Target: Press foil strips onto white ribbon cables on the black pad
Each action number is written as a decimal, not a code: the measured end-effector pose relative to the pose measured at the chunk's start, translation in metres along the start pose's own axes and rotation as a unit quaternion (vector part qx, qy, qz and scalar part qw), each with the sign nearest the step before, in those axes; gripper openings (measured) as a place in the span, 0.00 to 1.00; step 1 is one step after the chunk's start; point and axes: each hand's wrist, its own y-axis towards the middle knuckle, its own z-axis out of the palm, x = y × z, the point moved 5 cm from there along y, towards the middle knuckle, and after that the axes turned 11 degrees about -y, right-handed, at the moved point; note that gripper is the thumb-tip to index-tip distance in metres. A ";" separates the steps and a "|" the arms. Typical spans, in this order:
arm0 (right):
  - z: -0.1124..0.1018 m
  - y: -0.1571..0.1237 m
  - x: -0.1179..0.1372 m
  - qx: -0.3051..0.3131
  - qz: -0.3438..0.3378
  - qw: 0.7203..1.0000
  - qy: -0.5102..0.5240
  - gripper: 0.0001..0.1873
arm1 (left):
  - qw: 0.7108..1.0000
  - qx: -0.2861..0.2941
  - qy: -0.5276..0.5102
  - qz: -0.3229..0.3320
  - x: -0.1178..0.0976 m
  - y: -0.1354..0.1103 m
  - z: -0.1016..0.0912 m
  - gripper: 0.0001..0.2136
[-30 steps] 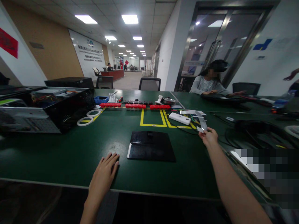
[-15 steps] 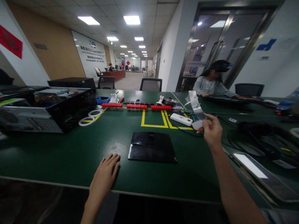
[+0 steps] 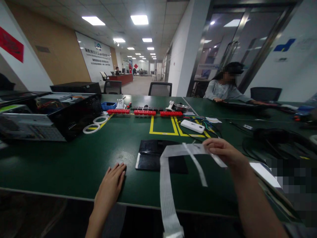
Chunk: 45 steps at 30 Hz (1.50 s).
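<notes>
A pale grey flat ribbon cable [image 3: 166,185] is pinched in my right hand [image 3: 221,150], above the table at the right. The cable runs left from the fingers, bends, and hangs down past the table's front edge; a connector shows at its low end. One narrow strip dangles apart from the rest. Under the cable lies a flat black panel [image 3: 150,160], partly covered by it, with a white strip on its left edge. My left hand [image 3: 111,180] rests flat on the green table [image 3: 74,168], left of the panel, fingers stretched out and holding nothing.
An opened computer case [image 3: 74,115] stands at the left beside two white rings [image 3: 91,129]. Red strips [image 3: 145,113] line the back. A white oblong device [image 3: 192,126] lies near loose wires. Black cables [image 3: 269,138] are at the right. Across the table sits another person [image 3: 223,87].
My right hand has come nearer and lower, bringing the ribbon cable from the wires at the back to over the black panel. The cable now hangs unfolded. My left hand has stayed put.
</notes>
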 end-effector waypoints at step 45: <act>0.064 0.038 -0.046 0.234 0.172 0.948 -0.130 0.20 | 0.976 0.161 0.008 0.148 -0.130 0.029 0.045 0.31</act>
